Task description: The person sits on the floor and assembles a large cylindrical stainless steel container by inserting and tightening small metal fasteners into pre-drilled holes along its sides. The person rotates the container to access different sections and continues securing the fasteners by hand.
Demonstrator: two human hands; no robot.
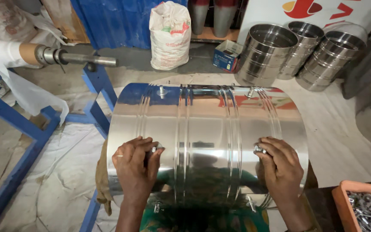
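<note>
Both hands (136, 165) (280, 165) pinch bolts (259, 149) on the steel drum (207, 129).

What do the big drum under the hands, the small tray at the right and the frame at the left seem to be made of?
The drum looks like polished stainless steel: its ribbed wall mirrors the hands and the room. The tray seems to be orange plastic, matte and thick-rimmed, though painted metal is possible. The frame appears to be blue-painted steel bar.

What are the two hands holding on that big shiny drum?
Each hand pinches a small metal fastener on the steel drum: left hand at one near the left ribs, right hand at one near the right ribs.
</note>
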